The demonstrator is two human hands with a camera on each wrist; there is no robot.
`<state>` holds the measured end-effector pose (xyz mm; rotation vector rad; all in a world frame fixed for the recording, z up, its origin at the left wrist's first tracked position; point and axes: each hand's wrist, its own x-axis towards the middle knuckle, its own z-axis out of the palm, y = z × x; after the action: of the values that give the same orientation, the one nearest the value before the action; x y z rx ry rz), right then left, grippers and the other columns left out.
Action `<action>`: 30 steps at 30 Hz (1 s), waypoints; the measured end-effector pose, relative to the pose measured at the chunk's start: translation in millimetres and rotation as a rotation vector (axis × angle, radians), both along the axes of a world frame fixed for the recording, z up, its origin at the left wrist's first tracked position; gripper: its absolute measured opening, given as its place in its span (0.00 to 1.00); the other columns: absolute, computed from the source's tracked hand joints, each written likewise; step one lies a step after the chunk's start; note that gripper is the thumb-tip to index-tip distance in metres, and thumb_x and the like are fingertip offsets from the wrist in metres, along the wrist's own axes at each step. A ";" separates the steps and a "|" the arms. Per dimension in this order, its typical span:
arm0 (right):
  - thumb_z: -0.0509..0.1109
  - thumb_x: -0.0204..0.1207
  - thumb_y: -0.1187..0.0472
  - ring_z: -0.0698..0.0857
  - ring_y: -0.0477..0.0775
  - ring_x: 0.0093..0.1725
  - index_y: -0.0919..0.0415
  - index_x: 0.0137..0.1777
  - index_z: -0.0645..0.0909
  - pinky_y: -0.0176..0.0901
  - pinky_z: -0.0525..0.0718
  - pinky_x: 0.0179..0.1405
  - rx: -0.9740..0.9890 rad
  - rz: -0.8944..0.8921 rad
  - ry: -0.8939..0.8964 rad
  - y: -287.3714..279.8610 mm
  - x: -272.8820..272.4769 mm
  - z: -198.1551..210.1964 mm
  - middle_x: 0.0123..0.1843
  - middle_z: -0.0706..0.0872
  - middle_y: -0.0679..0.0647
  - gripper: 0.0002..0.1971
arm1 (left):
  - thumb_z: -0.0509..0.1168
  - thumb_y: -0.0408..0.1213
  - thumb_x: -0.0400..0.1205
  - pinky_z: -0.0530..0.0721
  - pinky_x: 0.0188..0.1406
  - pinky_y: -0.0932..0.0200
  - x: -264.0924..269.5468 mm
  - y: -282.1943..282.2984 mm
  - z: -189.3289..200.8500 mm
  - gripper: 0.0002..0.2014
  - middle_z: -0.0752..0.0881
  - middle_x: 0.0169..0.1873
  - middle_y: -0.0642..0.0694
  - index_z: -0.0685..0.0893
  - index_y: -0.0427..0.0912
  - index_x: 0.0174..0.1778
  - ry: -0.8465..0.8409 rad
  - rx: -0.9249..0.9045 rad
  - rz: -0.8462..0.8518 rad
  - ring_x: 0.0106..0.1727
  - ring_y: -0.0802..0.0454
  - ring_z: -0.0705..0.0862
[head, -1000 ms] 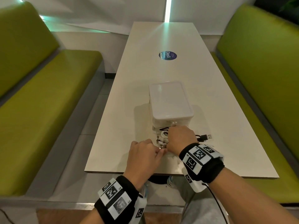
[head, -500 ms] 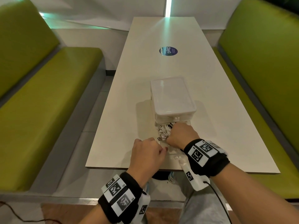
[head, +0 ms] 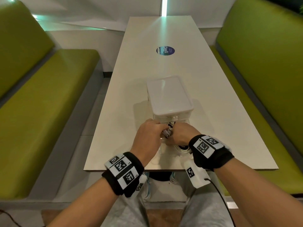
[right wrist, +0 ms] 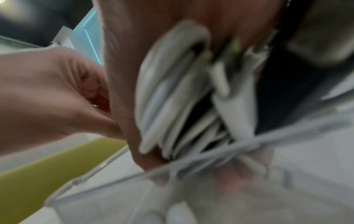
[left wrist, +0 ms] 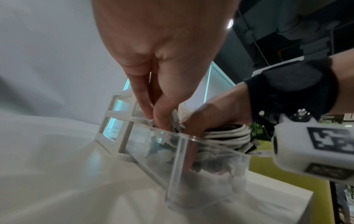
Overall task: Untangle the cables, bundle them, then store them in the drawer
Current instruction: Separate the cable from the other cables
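Left hand (head: 148, 138) pinches loose cable ends at the rim of the clear drawer (left wrist: 191, 159). Right hand (head: 182, 134), the nearer to the load, grips the coiled cables (left wrist: 228, 134), fingers wrapped round, half inside the drawer. Coil runs along the drawer. Table (head: 213, 112) sticker (head: 165, 50) reads "ClayG".

— Where do we find the cable bundle (left wrist: 228, 134)?

— Under our right hand's fingers (left wrist: 208, 121), down in the pulled-out drawer (left wrist: 178, 163), whose front wall stands nearer us than the fingertips.

— And our left hand (head: 148, 136)?

— Just left of those fingers, its fingertips (left wrist: 161, 121) on the bundle's far end. The drawer unit (head: 170, 95) sits beyond both, on the table (head: 124, 99).
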<state>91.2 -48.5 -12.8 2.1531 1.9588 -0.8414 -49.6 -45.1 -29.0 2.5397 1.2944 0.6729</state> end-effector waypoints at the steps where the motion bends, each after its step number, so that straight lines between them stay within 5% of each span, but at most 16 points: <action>1: 0.74 0.70 0.52 0.78 0.50 0.36 0.48 0.30 0.71 0.38 0.71 0.29 -0.018 -0.019 0.013 0.9 1.4 -0.4 0.32 0.76 0.47 0.15 | 0.73 0.24 0.68 0.81 0.34 0.52 0.4 1.9 1.7 0.14 0.89 0.35 0.47 0.92 0.46 0.45 -0.007 0.007 -0.009 0.36 0.44 0.83; 8: 0.70 0.73 0.55 0.80 0.55 0.42 0.55 0.38 0.74 0.42 0.75 0.37 -0.004 -0.070 0.000 4.1 -0.6 -5.2 0.36 0.79 0.51 0.08 | 0.68 0.38 0.73 0.86 0.36 0.50 -5.2 6.3 -10.7 0.13 0.91 0.41 0.51 0.91 0.51 0.51 -0.071 -0.014 -0.057 0.41 0.45 0.88; 11: 0.64 0.76 0.57 0.80 0.57 0.45 0.57 0.47 0.78 0.43 0.75 0.42 -0.005 -0.137 0.074 4.8 -1.9 -3.3 0.46 0.83 0.56 0.04 | 0.68 0.36 0.76 0.86 0.38 0.49 -5.8 -0.5 -14.6 0.16 0.91 0.45 0.48 0.88 0.50 0.59 -0.071 0.006 -0.082 0.43 0.43 0.89; 15: 0.60 0.79 0.62 0.78 0.58 0.47 0.61 0.44 0.77 0.43 0.77 0.47 -0.013 -0.165 0.144 2.9 -2.0 4.2 0.45 0.80 0.58 0.05 | 0.62 0.37 0.82 0.84 0.34 0.47 -3.1 -8.2 -18.5 0.16 0.91 0.43 0.45 0.86 0.44 0.64 -0.024 0.048 -0.042 0.38 0.40 0.85; 18: 0.61 0.78 0.62 0.78 0.57 0.46 0.62 0.43 0.77 0.43 0.77 0.46 -0.015 -0.165 0.140 2.4 -2.6 5.3 0.43 0.79 0.57 0.05 | 0.58 0.35 0.79 0.84 0.33 0.48 -2.9 -3.1 -18.0 0.17 0.91 0.41 0.45 0.87 0.44 0.60 -0.017 0.031 -0.047 0.37 0.39 0.85; 22: 0.64 0.76 0.56 0.79 0.54 0.39 0.62 0.42 0.78 0.41 0.75 0.32 -0.046 -0.128 0.096 1.5 -1.3 1.7 0.40 0.82 0.57 0.09 | 0.59 0.33 0.73 0.82 0.28 0.50 -1.9 3.2 -13.4 0.20 0.90 0.34 0.44 0.87 0.45 0.58 0.140 -0.010 -0.054 0.35 0.39 0.86; 24: 0.68 0.74 0.53 0.81 0.54 0.40 0.63 0.48 0.80 0.40 0.76 0.32 -0.054 -0.139 0.123 -0.1 0.2 0.1 0.40 0.83 0.57 0.12 | 0.62 0.34 0.72 0.70 0.21 0.59 1.1 -0.8 -6.1 0.18 0.87 0.27 0.47 0.88 0.45 0.57 0.286 0.017 -0.034 0.28 0.41 0.85; 27: 0.73 0.70 0.51 0.81 0.51 0.40 0.67 0.56 0.76 0.39 0.77 0.32 -0.052 -0.165 0.184 -5.7 4.0 1.3 0.42 0.81 0.56 0.22 | 0.74 0.36 0.67 0.58 0.20 0.62 8.8 -7.0 2.6 0.13 0.83 0.19 0.49 0.90 0.46 0.48 0.540 0.081 -0.036 0.19 0.48 0.82; 30: 0.73 0.72 0.54 0.80 0.53 0.44 0.65 0.56 0.74 0.39 0.77 0.35 -0.021 -0.149 0.199 -9.2 4.4 2.6 0.49 0.82 0.57 0.19 | 0.78 0.34 0.55 0.55 0.20 0.64 15.3 -9.4 8.8 0.09 0.79 0.14 0.51 0.87 0.46 0.28 0.579 0.109 -0.018 0.14 0.51 0.79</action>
<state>95.6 -57.6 -10.2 2.3060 1.8812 -1.1355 -34.3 -54.5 -20.1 2.9564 1.4153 -0.0160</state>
